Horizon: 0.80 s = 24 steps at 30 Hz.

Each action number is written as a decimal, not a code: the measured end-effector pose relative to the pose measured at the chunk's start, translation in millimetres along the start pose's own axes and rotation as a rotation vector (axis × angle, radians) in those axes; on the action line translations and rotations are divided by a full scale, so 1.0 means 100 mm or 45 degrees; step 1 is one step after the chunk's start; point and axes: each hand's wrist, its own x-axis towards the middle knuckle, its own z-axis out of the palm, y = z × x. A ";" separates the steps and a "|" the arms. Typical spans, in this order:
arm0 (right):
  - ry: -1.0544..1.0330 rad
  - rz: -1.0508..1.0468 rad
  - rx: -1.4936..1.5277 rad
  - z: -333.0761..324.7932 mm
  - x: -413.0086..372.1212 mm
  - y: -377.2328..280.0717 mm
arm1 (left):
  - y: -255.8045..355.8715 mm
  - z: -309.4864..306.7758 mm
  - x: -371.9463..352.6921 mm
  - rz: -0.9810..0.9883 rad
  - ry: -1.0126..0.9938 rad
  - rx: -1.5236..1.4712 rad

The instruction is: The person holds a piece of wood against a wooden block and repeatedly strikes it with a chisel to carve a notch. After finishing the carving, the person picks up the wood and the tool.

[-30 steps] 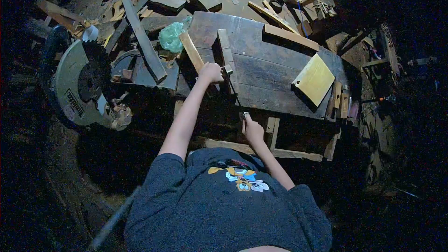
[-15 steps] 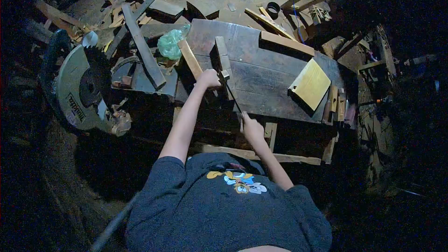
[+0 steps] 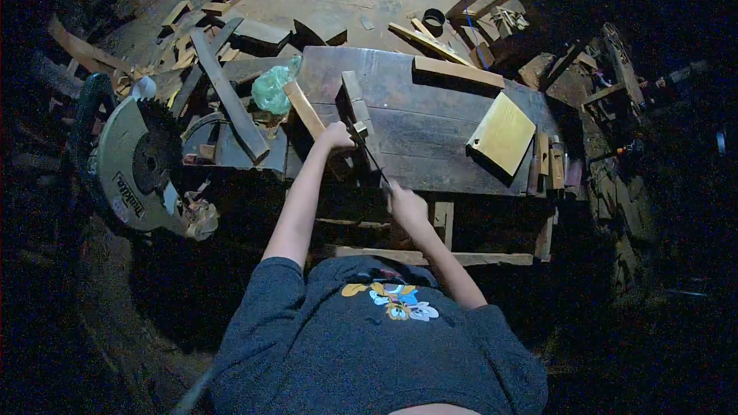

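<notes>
My left hand (image 3: pixel 336 137) is closed at the near end of a light wooden strip (image 3: pixel 305 110) on the workbench (image 3: pixel 411 123). Just right of its fingers sits a small pale wood block (image 3: pixel 360 128), beside a longer greyish wood piece (image 3: pixel 353 92). In my right hand (image 3: pixel 407 206), closed at the bench's front edge, is a thin dark tool (image 3: pixel 374 162), perhaps a saw seen edge-on. It slants up and left toward the small block and my left fingers. Its handle is hidden by my hand, and contact with the wood is too dark to make out.
A circular saw (image 3: pixel 127 165) with a large toothed blade stands at left. A green plastic bag (image 3: pixel 272 89) lies by the bench's left side. On the right are a yellowish board (image 3: pixel 503 134) and a long wood piece (image 3: pixel 459 73). Scrap wood covers the floor behind.
My right hand has moved forward with the dark tool, closer to the small block. My left hand stays at the wooden strip. The whole view has shifted slightly.
</notes>
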 end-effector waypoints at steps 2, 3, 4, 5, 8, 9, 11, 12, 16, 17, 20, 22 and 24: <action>-0.088 0.064 -0.004 -0.22 -0.41 0.09 | 0.04 -0.04 0.04 0.054 -0.086 0.268; -0.189 0.090 0.052 -0.28 -0.54 0.15 | -0.02 -0.01 0.06 0.077 -0.084 0.216; -0.178 0.098 0.057 -0.24 -0.65 0.24 | 0.09 -0.15 0.00 0.100 -0.084 0.168; -0.126 0.155 0.098 -0.16 -0.73 0.33 | 0.19 -0.28 -0.10 0.010 -0.159 0.084; -0.039 0.252 0.228 -0.15 -0.84 0.37 | 0.00 -0.03 -0.02 0.052 0.197 0.032; 0.017 0.261 0.291 -0.19 -0.84 0.33 | 0.04 -0.05 -0.07 0.056 0.193 0.041; 0.147 0.246 0.324 -0.16 -0.77 0.26 | 0.24 -0.15 -0.25 -0.175 0.435 0.236; 0.147 0.245 0.336 -0.14 -0.72 0.21 | 0.34 -0.19 -0.33 -0.177 0.432 0.247; 0.229 0.074 0.256 0.03 -0.40 0.11 | 0.43 -0.11 -0.43 -0.307 0.667 0.472; 0.201 0.027 0.215 0.07 -0.32 0.09 | 0.41 -0.06 -0.41 -0.335 0.684 0.515; 0.214 -0.071 0.110 0.18 -0.11 0.05 | 0.47 -0.15 -0.47 -0.403 0.595 0.571; 0.256 -0.129 0.071 0.21 -0.02 0.03 | 0.42 -0.15 -0.46 -0.284 0.571 0.408; 0.260 -0.140 0.034 0.23 0.02 0.02 | 0.39 -0.17 -0.45 -0.273 0.469 0.449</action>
